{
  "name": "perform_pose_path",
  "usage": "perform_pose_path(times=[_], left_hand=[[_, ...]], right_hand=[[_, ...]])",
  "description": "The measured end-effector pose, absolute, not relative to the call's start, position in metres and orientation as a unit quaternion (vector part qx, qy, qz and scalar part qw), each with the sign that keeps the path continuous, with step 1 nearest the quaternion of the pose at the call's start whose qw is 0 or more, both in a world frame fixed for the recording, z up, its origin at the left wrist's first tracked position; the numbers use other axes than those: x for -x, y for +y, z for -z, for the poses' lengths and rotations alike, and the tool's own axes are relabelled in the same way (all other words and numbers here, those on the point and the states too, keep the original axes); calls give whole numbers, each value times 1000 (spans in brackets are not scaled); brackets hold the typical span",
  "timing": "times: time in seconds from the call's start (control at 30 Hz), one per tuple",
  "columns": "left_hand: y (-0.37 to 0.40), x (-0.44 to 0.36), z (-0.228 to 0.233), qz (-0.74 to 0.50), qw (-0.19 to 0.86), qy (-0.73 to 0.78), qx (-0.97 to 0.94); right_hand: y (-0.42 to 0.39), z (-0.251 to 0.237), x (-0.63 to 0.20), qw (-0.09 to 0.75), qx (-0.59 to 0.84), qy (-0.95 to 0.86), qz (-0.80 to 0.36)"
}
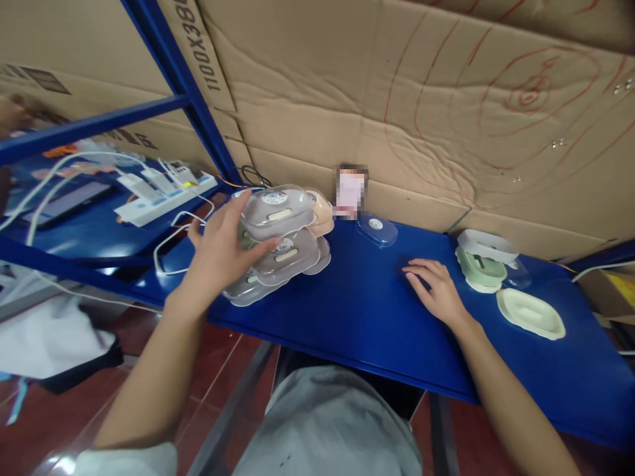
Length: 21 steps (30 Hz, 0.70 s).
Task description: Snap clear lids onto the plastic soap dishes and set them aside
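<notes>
At the left of the blue table lies a pile of oval, soap-dish-like boxes (292,259) with clear lids and round labels. My left hand (223,241) is closed around the left end of the topmost grey box (285,221), thumb at its near edge and fingers at its far edge. A peach box (321,210) shows behind it. My right hand (436,287) rests open near the table's middle, holding nothing. A loose clear lid (377,230) lies beyond it. Right of that hand are a green tray (480,270), a white oval piece (489,244) and a cream oval tray (530,313).
A phone (351,192), blurred out, leans on the cardboard wall (307,99) behind the table (342,311). To the left, past a blue frame post (173,59), sit a power strip (166,198) and white cables. Part of another person's hand (14,114) shows at the far left.
</notes>
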<state>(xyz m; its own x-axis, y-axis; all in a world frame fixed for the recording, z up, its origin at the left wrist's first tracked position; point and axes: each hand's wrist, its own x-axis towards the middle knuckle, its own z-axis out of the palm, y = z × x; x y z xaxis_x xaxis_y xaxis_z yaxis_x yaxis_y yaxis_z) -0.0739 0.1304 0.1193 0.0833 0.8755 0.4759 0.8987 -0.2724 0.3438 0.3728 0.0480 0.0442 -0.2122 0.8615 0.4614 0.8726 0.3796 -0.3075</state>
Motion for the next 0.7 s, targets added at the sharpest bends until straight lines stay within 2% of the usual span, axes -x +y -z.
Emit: perform_pose_path(times=[0.1,0.17,0.23,0.33,0.43,0.57,0.7], left_hand=[[112,68,-122,368,68,-569,733],[92,54,-117,434,117,-515,730],[68,34,-103,475,123,-441,751],[38,-4,-69,414,22,-298,860],[26,-33,-39,321,-52,-253,911],[31,-43,-25,264,-99,-237,930],[35,-41,-28,275,-105,-239,925]], right_hand=[[50,-40,-374,273,567,-777,6],[52,-38,-374,260,573,-777,6],[54,-38,-376,241,582,-777,8],[54,-43,-393,213,613,-761,25],[49,-50,-423,212,689,-687,89],[41,-48,-449,184,782,-571,168],[38,-43,-436,130,769,-610,142]])
